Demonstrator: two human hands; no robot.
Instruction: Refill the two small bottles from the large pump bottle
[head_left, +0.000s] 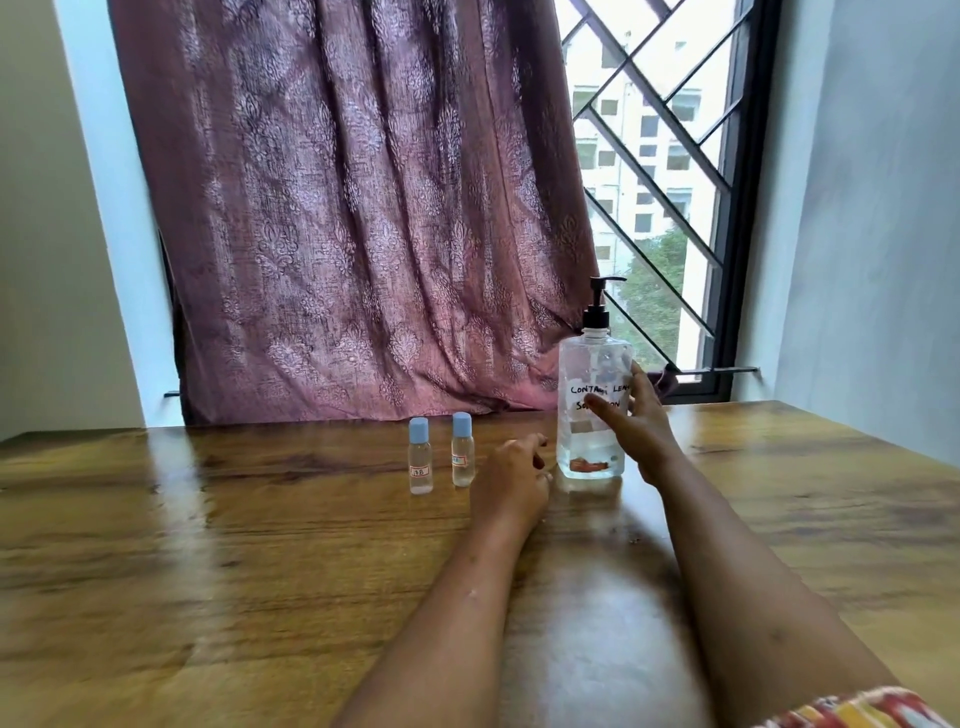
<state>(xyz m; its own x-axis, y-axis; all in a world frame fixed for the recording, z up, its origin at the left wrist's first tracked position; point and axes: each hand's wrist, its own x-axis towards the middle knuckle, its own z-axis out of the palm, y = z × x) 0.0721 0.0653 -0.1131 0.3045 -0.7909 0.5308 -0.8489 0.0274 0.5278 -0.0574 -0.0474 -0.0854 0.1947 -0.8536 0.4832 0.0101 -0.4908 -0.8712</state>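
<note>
A large clear pump bottle (592, 384) with a black pump and a handwritten label stands upright at the far middle of the wooden table (260, 545). My right hand (636, 426) is spread around its right side, thumb across the label, fingers apart and touching the bottle. To the left stand two small clear bottles with light blue caps, one on the left (420, 457) and one on the right (462, 451), both capped and upright. My left hand (511, 478) rests on the table between the right small bottle and the pump bottle, fingers loosely curled, holding nothing.
A maroon patterned curtain (353, 218) hangs right behind the table's far edge. A window with a black grille (665, 156) is at the back right. Pale walls stand on both sides. A patterned sleeve (852, 709) shows at the bottom right.
</note>
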